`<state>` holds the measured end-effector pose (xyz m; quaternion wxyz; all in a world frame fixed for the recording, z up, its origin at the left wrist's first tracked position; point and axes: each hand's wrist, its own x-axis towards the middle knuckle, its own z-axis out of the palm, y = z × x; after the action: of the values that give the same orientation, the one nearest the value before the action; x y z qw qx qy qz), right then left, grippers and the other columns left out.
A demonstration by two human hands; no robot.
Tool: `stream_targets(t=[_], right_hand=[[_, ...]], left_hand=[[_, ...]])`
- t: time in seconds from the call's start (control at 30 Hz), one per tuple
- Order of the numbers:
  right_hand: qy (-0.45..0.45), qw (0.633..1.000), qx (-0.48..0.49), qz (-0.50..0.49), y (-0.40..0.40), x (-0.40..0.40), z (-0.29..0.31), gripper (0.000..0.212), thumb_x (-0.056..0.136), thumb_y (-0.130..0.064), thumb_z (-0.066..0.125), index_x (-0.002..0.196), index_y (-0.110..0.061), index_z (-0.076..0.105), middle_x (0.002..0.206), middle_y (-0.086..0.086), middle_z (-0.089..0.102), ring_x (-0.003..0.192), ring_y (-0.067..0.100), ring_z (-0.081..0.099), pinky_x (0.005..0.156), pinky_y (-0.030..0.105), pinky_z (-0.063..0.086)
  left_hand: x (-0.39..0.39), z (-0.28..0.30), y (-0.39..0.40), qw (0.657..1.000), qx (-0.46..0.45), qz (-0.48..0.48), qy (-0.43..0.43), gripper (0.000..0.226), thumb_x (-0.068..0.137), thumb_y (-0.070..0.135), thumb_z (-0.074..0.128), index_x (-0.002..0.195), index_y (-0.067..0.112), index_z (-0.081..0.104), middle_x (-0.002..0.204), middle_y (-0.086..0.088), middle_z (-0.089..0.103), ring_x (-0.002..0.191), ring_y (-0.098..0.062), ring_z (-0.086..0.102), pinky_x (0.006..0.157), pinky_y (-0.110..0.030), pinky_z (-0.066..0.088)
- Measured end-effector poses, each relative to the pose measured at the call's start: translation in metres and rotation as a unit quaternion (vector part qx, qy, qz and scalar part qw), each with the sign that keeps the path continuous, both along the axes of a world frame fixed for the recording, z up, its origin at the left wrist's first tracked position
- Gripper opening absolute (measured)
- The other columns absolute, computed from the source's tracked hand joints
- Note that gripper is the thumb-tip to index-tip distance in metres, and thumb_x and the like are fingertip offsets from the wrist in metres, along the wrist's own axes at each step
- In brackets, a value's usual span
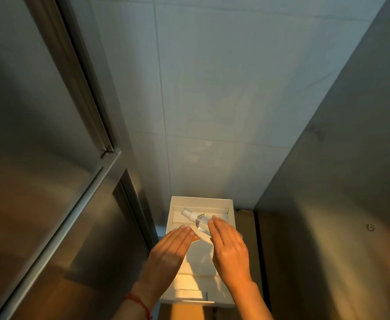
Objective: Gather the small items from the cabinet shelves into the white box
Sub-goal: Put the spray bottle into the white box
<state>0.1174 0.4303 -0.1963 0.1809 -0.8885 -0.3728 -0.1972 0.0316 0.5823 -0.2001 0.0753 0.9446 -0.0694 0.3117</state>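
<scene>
matt white box (232,218), clear glossy bottle (202,221)

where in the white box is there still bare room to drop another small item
The bare patch is the box floor between the left hand and right hand, toward its near edge. The far end is crowded: a clear spray bottle lies there with the right fingertips beside it.
</scene>
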Motion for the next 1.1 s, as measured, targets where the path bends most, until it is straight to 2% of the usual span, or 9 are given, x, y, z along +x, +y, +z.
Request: stream_targets(t=[0.1,0.17,0.23,0.37,0.57,0.73,0.8,0.87,1.1], right_hand=[[0.018,1.0,0.003,0.005,0.0,0.004,-0.017,0.084,0.039,0.005,0.091,0.116,-0.006,0.059,0.108,0.014,0.069,0.098,0.027,0.067,0.087,0.033,0.049],[0.03,0.999,0.001,0.009,-0.001,0.007,-0.027,0.091,0.038,0.003,0.092,0.118,-0.008,0.049,0.108,0.013,0.069,0.098,0.026,0.067,0.089,0.032,0.046],[0.038,0.999,-0.003,0.009,-0.001,0.009,-0.038,0.093,0.036,0.003,0.091,0.118,-0.008,0.048,0.108,0.013,0.069,0.097,0.026,0.068,0.089,0.033,0.047],[0.041,0.999,-0.015,-0.007,-0.001,0.014,-0.057,0.083,0.032,0.004,0.092,0.11,-0.005,0.065,0.104,0.013,0.07,0.094,0.026,0.069,0.085,0.035,0.05],[0.065,0.997,-0.034,-0.028,-0.001,0.018,-0.082,0.074,0.031,0.003,0.092,0.102,-0.003,0.072,0.103,0.013,0.07,0.093,0.025,0.069,0.08,0.034,0.054],[0.082,0.995,-0.033,-0.046,0.005,0.021,-0.097,0.072,0.032,0.001,0.093,0.101,-0.003,0.072,0.101,0.013,0.071,0.091,0.026,0.07,0.077,0.035,0.055],[0.091,0.994,-0.028,-0.056,0.009,0.025,-0.103,0.071,0.032,0.003,0.093,0.1,-0.003,0.073,0.101,0.013,0.071,0.09,0.026,0.07,0.076,0.035,0.055],[0.098,0.993,-0.024,-0.063,0.013,0.029,-0.11,0.07,0.032,0.006,0.092,0.099,-0.003,0.073,0.1,0.013,0.071,0.089,0.026,0.07,0.075,0.035,0.056],[0.118,0.989,-0.043,-0.079,0.016,0.036,-0.138,0.072,0.028,0.005,0.092,0.097,-0.003,0.074,0.097,0.012,0.072,0.086,0.025,0.071,0.074,0.033,0.055]], left_hand=[[0.003,-0.022,0.003,0.999,-0.015,-0.023,-0.017,0.035,0.091,0.03,0.057,0.119,0.01,0.051,0.109,-0.009,0.069,0.11,-0.02,0.06,0.108,-0.028,0.033],[0.006,-0.032,0.004,1.0,-0.016,-0.022,0.006,0.051,0.072,0.026,0.068,0.118,0.01,0.05,0.108,-0.009,0.07,0.107,-0.022,0.063,0.11,-0.029,0.026],[0.01,-0.038,0.004,0.999,-0.024,-0.033,0.033,0.061,0.062,0.025,0.074,0.118,0.011,0.051,0.107,-0.008,0.07,0.102,-0.022,0.066,0.106,-0.029,0.034],[0.02,-0.053,0.005,0.998,-0.029,-0.04,0.027,0.055,0.064,0.022,0.071,0.116,0.01,0.056,0.104,-0.009,0.071,0.099,-0.022,0.068,0.089,-0.036,0.047],[0.03,-0.079,0.005,0.998,-0.047,-0.032,0.021,0.031,0.097,0.034,0.04,0.116,0.013,0.051,0.102,-0.007,0.072,0.097,-0.02,0.068,0.09,-0.032,0.047],[0.037,-0.095,0.004,0.998,-0.047,-0.025,0.041,0.043,0.063,0.024,0.074,0.103,0.007,0.071,0.098,-0.01,0.072,0.092,-0.022,0.07,0.081,-0.037,0.054],[0.041,-0.1,0.005,0.997,-0.043,-0.025,0.053,0.055,0.055,0.021,0.082,0.107,0.009,0.068,0.098,-0.009,0.072,0.092,-0.022,0.07,0.081,-0.036,0.054],[0.046,-0.105,0.005,0.996,-0.049,-0.029,0.065,0.066,0.053,0.019,0.087,0.113,0.011,0.06,0.1,-0.009,0.072,0.094,-0.021,0.069,0.086,-0.034,0.051],[0.064,-0.13,0.004,0.995,-0.062,-0.012,0.079,0.058,0.041,0.023,0.094,0.094,0.006,0.075,0.093,-0.007,0.073,0.086,-0.019,0.071,0.086,-0.028,0.045]])
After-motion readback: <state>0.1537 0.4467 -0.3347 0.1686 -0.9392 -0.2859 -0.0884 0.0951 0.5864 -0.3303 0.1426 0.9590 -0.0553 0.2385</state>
